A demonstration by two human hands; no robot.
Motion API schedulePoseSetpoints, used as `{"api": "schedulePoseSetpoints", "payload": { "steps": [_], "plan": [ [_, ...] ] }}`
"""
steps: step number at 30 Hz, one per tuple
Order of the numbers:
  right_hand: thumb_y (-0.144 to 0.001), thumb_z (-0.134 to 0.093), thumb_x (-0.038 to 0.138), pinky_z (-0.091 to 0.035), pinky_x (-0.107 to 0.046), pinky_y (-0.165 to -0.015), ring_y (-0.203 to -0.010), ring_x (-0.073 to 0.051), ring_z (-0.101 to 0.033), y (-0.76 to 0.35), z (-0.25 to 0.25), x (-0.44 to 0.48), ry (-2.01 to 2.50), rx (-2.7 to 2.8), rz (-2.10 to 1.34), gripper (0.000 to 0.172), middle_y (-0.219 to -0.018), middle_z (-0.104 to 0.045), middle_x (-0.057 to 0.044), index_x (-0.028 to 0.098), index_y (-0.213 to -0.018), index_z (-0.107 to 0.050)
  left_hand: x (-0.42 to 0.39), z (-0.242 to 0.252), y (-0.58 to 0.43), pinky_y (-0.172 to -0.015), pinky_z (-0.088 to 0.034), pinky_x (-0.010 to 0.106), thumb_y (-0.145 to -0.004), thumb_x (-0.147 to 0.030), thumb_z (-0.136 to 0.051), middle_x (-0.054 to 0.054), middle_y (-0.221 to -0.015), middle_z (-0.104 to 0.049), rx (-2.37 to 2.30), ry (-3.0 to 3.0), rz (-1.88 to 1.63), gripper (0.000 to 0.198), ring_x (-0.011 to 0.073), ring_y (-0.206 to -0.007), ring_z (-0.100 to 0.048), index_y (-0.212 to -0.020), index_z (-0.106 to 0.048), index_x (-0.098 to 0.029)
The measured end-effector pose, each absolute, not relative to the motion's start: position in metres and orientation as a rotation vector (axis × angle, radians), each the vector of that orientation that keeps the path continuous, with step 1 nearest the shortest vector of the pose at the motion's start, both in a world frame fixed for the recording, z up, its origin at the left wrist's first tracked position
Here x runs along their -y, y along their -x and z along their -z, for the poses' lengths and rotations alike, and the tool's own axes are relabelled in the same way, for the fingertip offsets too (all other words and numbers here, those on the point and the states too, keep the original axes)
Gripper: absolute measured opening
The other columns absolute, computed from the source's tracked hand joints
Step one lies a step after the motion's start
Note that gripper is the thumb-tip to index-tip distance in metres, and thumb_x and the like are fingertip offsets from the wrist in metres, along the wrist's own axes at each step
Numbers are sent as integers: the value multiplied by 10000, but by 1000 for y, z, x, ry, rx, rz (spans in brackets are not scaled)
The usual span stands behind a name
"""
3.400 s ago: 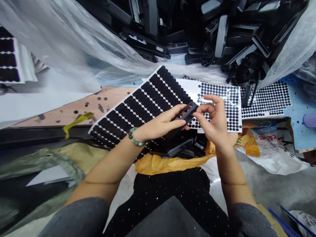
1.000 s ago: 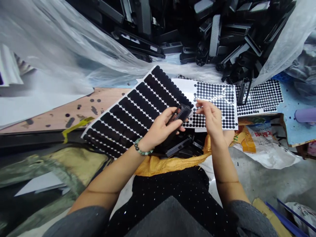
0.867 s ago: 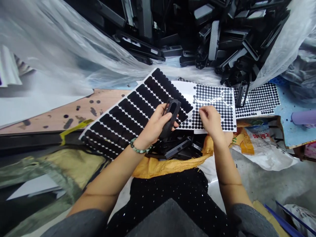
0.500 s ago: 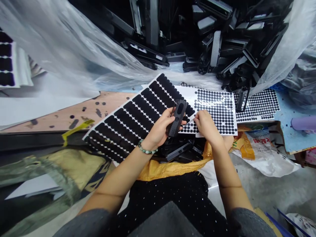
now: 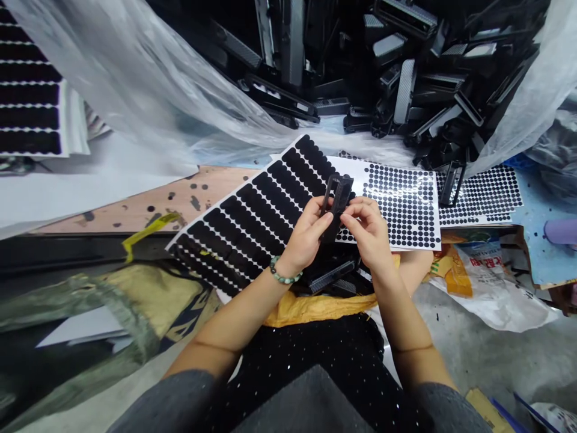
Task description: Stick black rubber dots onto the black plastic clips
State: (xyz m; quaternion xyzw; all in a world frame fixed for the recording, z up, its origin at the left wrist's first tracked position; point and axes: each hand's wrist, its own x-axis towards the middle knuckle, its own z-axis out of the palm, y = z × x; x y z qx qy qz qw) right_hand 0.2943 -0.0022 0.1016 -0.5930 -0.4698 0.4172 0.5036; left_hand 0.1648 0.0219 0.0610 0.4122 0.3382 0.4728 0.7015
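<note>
My left hand (image 5: pixel 303 239), with a beaded bracelet on its wrist, grips a black carbon-patterned plastic part (image 5: pixel 343 191) that has a long slot in it. The part is tilted up above the sticker sheets. At its right side is my right hand (image 5: pixel 370 233), thumb and forefinger pinched together against or close to the part. Anything between those fingertips is too small or hidden to make out. Behind and left of my hands lies a sheet of large black stickers (image 5: pixel 252 207). A white sheet of small round black stickers (image 5: pixel 401 201) lies to the right.
Many black plastic parts (image 5: pixel 406 90) are heaped at the back among clear plastic film (image 5: pixel 180 90). More parts (image 5: pixel 331 276) lie below my hands in a yellow sack (image 5: pixel 315 310). Another dotted sheet (image 5: pixel 487 189) is at the right, beside a purple roll (image 5: pixel 561 230).
My right hand has moved from the small-dot sheet to the plastic part. My left hand has turned the part so that its slotted side faces differently. The view has shifted slightly left.
</note>
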Motion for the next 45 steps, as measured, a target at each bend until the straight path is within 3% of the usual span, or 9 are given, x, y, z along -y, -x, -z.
{"api": "schedulePoseSetpoints", "payload": {
  "steps": [13, 16, 21, 24, 28, 31, 35, 40, 45],
  "plan": [
    [-734, -723, 321, -493, -289, -680, -792, -135, -532, -299, -98, 1, 1634, 1234, -968, 224, -911, -508, -5, 219, -735, -523, -20, -56, -153, -1054, -484, 385, -929, -426, -545, 66, -1221, -672, -806, -1339, -1007, 312, 208, -1168, -636, -1165, -577, -223],
    [-719, -744, 386, -458, -275, -634, -673, -105, -498, -315, -99, 15, 1691, 1236, -1072, 318, -839, -507, 29, 234, -812, -481, -20, -68, -131, -1032, -511, 369, -937, -397, -543, 75, -1244, -685, -812, -1470, -895, 324, 202, -1157, -653, -1201, -593, -216],
    [-849, -592, 410, -431, -301, -622, -622, -141, -517, -354, -94, 68, 1952, 1589, -1334, 244, -658, -541, 18, 220, -721, -509, -4, -78, -95, -1036, -521, 385, -960, -421, -504, 115, -1327, -657, -662, -1841, -431, 401, 217, -1196, -644, -1287, -603, -209],
    [-773, -674, 309, -484, -404, -795, -881, -254, -586, -364, -76, 95, 2242, 1784, -920, 194, -923, -632, -105, 181, -878, -574, 12, -70, -103, -1118, -450, 453, -973, -486, -438, 141, -1509, -490, -553, -2060, -113, 501, 276, -1389, -480, -1371, -548, -202],
    [-708, -693, 257, -422, -545, -969, -1103, -377, -516, -368, -43, 106, 2494, 1638, -388, 468, -1169, -571, -243, 88, -1120, -549, 21, -57, -137, -1074, -444, 555, -892, -613, -498, 211, -1547, -400, -855, -2233, 169, 757, 396, -1388, -438, -1496, -385, -172],
    [-698, -610, 212, -444, -505, -919, -1002, -329, -547, -375, -25, 102, 2431, 1236, -492, 370, -1040, -604, -197, 105, -1049, -560, 23, -52, -153, -1039, -453, 562, -848, -670, -503, 208, -1575, -354, -859, -2228, 400, 837, 428, -1343, -475, -1525, -340, -206],
    [-729, -497, 282, -472, -371, -737, -722, -197, -521, -379, -22, 102, 2174, 989, -764, 121, -711, -561, -31, 192, -779, -560, 35, -46, -163, -1128, -373, 537, -877, -564, -500, 125, -1602, -346, -681, -2250, 425, 719, 392, -1419, -403, -1509, -376, -244],
    [-698, -488, 366, -468, -311, -690, -722, -175, -549, -376, -35, 123, 1833, 988, -677, 199, -716, -598, 0, 211, -761, -596, 44, -35, -197, -1077, -423, 527, -901, -401, -504, 185, -1535, -436, -850, -2255, 297, 600, 399, -1319, -522, -1454, -468, -170],
    [-727, -432, 286, -495, -345, -794, -832, -204, -608, -408, -39, 144, 1987, 767, -318, 288, -856, -685, -65, 179, -889, -644, 39, -34, -198, -1079, -437, 441, -919, -460, -473, 187, -1482, -509, -735, -2218, 327, 627, 330, -1301, -562, -1468, -441, -157]
  ]
}}
